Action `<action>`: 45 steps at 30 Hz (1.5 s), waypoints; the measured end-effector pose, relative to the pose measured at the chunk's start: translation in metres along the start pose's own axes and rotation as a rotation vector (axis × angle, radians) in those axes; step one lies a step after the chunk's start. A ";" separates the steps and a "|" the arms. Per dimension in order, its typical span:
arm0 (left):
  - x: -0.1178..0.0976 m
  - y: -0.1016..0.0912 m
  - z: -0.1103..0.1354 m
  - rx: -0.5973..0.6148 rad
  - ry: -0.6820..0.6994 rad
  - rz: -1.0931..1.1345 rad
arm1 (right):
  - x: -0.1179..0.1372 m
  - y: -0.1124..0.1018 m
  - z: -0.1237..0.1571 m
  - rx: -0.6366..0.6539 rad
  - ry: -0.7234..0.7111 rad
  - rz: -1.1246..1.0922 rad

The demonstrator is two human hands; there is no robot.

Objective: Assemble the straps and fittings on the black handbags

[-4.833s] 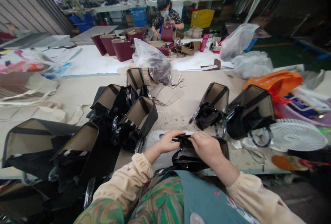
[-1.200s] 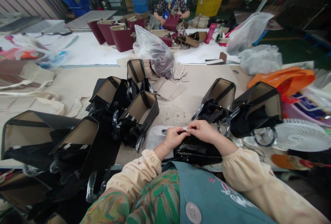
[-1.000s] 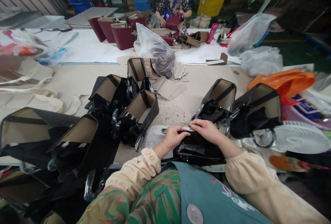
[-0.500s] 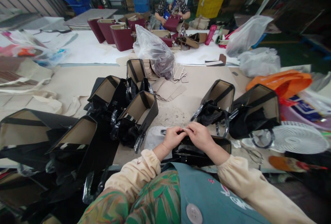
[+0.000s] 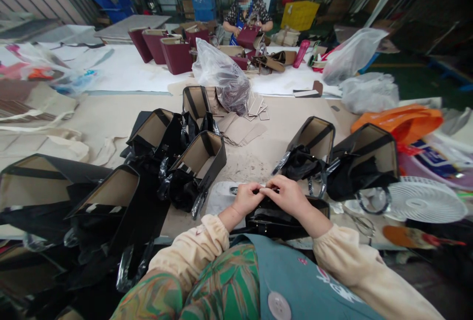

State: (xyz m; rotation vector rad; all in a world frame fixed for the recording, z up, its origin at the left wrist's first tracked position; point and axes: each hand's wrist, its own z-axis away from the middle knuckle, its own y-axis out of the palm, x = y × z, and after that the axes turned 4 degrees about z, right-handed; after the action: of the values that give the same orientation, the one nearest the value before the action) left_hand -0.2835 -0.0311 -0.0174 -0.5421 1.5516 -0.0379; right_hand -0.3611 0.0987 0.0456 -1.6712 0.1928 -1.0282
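Note:
A black handbag [image 5: 281, 221] lies in front of me at the table's near edge. Over its upper side, my left hand [image 5: 247, 199] is closed, thumb and fingers pinched together. My right hand [image 5: 290, 196] meets it fingertip to fingertip, also closed in a pinch. Whatever sits between the fingertips is too small and covered to name; it may be part of the bag. Under the left hand is a pale slab [image 5: 219, 199] on the table. Open black bag bodies with beige lining stand to the left [image 5: 201, 160] and to the right [image 5: 314, 137].
A white fan [image 5: 424, 201] and an orange-handled tool [image 5: 406, 236] lie at the right. Beige card pieces [image 5: 240, 127] and a clear plastic bag [image 5: 221, 73] are ahead. Across the table, a person handles a maroon bag [image 5: 248, 36].
Both hands stay over the black handbag, with the right fingers slightly shifted at the pinch. The whole view has tipped a little; the co-worker still handles the maroon bag.

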 end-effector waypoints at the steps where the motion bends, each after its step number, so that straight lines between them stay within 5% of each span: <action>1: 0.000 0.000 0.000 -0.001 0.007 -0.007 | 0.001 0.002 0.000 0.015 -0.011 0.009; 6: 0.000 0.000 -0.001 0.003 0.016 -0.011 | 0.002 0.007 -0.005 0.040 -0.014 0.044; 13: -0.002 0.001 0.000 0.003 -0.009 0.030 | -0.005 -0.003 -0.008 -0.080 0.232 -0.034; 20: 0.001 0.002 0.000 -0.014 0.020 -0.012 | 0.000 -0.003 -0.005 0.071 0.101 -0.007; 27: 0.001 0.001 0.000 0.003 0.016 0.045 | -0.006 -0.010 -0.007 0.170 0.199 -0.137; 38: 0.003 0.002 0.000 -0.003 0.024 -0.015 | -0.004 0.001 -0.006 0.031 0.029 -0.037; 45: 0.002 0.002 -0.001 -0.010 0.012 0.041 | -0.007 -0.005 -0.006 0.068 -0.040 -0.135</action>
State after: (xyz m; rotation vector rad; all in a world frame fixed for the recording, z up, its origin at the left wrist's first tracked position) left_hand -0.2847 -0.0305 -0.0202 -0.5187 1.5747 -0.0022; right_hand -0.3709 0.1006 0.0462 -1.6594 0.0187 -1.0891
